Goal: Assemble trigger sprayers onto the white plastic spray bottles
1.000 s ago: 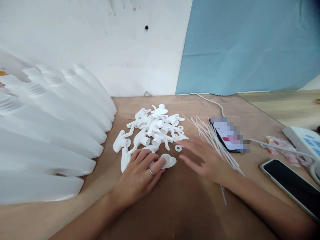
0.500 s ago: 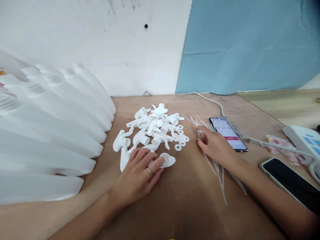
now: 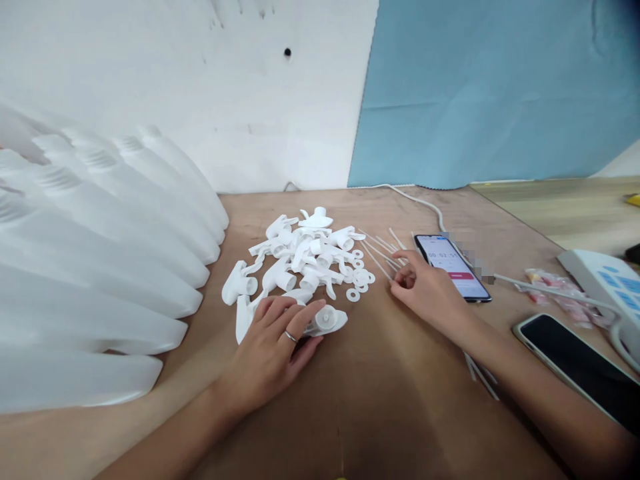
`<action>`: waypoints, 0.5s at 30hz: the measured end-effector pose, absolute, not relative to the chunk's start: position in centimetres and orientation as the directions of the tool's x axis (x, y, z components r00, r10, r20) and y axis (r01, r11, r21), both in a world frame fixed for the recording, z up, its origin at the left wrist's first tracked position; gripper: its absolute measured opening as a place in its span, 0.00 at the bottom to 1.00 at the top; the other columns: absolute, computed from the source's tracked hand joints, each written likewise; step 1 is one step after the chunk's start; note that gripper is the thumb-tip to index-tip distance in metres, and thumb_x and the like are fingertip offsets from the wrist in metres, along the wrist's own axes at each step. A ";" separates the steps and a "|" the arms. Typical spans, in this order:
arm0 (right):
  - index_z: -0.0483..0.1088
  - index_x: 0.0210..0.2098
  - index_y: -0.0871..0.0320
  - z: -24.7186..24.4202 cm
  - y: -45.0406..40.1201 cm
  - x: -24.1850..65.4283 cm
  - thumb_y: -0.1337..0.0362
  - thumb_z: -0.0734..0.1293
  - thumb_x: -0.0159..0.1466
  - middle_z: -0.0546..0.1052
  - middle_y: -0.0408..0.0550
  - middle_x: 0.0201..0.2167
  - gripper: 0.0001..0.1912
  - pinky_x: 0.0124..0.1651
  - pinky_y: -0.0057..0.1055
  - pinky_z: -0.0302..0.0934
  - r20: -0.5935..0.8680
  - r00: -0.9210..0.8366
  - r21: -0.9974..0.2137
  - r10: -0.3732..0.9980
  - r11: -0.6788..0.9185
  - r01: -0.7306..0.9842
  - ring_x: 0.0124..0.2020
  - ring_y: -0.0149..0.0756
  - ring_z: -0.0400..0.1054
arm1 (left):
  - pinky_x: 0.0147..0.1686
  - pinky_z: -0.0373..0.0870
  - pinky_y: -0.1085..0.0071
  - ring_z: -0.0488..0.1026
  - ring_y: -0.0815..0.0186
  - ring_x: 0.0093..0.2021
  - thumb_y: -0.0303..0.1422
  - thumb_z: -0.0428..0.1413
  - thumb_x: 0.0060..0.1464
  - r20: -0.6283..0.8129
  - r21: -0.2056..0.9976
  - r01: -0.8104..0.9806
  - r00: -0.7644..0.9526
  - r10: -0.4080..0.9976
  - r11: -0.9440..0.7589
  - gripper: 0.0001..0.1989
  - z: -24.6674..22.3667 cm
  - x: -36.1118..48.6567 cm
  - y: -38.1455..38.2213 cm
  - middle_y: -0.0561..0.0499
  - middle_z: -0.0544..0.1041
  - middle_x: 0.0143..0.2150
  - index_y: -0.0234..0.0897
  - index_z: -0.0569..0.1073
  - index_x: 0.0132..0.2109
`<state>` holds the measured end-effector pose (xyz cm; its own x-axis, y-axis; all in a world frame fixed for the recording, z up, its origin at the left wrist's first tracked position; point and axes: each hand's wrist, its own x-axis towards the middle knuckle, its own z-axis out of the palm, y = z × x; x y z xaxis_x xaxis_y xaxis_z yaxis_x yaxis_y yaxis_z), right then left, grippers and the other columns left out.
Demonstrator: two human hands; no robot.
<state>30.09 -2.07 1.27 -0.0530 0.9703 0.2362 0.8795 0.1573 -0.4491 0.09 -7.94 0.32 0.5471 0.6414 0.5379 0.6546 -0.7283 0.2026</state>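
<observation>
My left hand [image 3: 280, 333] grips a white trigger spray head [image 3: 326, 319] against the table, its round collar facing up. Just behind lies a heap of more trigger heads [image 3: 280, 275], with small white washers [image 3: 353, 295] at its right side. My right hand [image 3: 425, 290] is closed in a pinch over thin white plastic tubes. One tube [image 3: 376, 260] runs from near the washers to its fingertips. Other tubes [image 3: 481, 379] stick out under the right forearm, and the hand hides their middles.
White bottles [image 3: 120, 267] stand in rows at the left. To the right are a phone with a running timer [image 3: 453, 270], a dark-screened phone [image 3: 575, 360], small wrapped packets [image 3: 565, 297], a white device with blue keys [image 3: 610, 280] and a white cable [image 3: 425, 200].
My left index finger has come off the collar, baring its inside. At the right hand the tubes have shifted, and their near ends no longer reach as far towards me. My right fingers have closed together.
</observation>
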 end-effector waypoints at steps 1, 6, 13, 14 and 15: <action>0.66 0.54 0.56 1.3 -2.1 30.1 0.70 0.64 0.55 0.78 0.42 0.27 0.25 0.33 0.33 0.62 0.232 -0.056 -0.445 0.971 0.157 0.882 0.28 0.39 0.73 | 0.52 0.61 0.60 0.67 0.59 0.49 0.27 0.58 0.62 0.539 0.200 0.651 0.551 0.637 -0.733 0.26 0.3 0.1 -7.9 0.47 0.77 0.47 0.35 0.61 0.64; 0.65 0.51 0.56 1.4 -2.3 29.8 0.72 0.66 0.53 0.77 0.40 0.26 0.25 0.34 0.32 0.61 0.189 -0.002 -0.504 0.982 0.099 0.858 0.28 0.38 0.72 | 0.51 0.61 0.60 0.66 0.59 0.48 0.27 0.58 0.61 0.534 0.205 0.638 0.563 0.631 -0.743 0.26 0.4 0.0 -7.8 0.47 0.77 0.46 0.36 0.62 0.64; 0.65 0.48 0.51 3.5 -2.6 29.4 0.66 0.71 0.54 0.76 0.41 0.32 0.22 0.29 0.30 0.60 0.149 0.206 -0.913 0.967 0.055 0.405 0.26 0.34 0.70 | 0.52 0.60 0.59 0.65 0.58 0.49 0.28 0.58 0.62 0.523 0.209 0.637 0.568 0.635 -0.742 0.26 0.5 -0.1 -7.9 0.48 0.76 0.47 0.36 0.62 0.65; 0.65 0.47 0.51 3.9 -2.7 29.2 0.64 0.72 0.54 0.76 0.42 0.33 0.22 0.26 0.28 0.58 0.060 0.187 -0.966 0.980 0.010 0.257 0.25 0.32 0.69 | 0.52 0.60 0.59 0.65 0.58 0.49 0.29 0.58 0.62 0.516 0.213 0.637 0.571 0.639 -0.741 0.26 0.5 -0.1 -8.0 0.47 0.76 0.47 0.36 0.61 0.65; 0.66 0.47 0.52 4.2 -2.8 29.1 0.63 0.73 0.54 0.76 0.44 0.35 0.22 0.25 0.28 0.57 -0.031 0.134 -0.991 0.991 -0.048 0.123 0.26 0.31 0.69 | 0.53 0.60 0.59 0.65 0.58 0.50 0.30 0.58 0.62 0.508 0.218 0.637 0.573 0.643 -0.740 0.27 0.6 -0.1 -8.0 0.47 0.76 0.48 0.36 0.61 0.65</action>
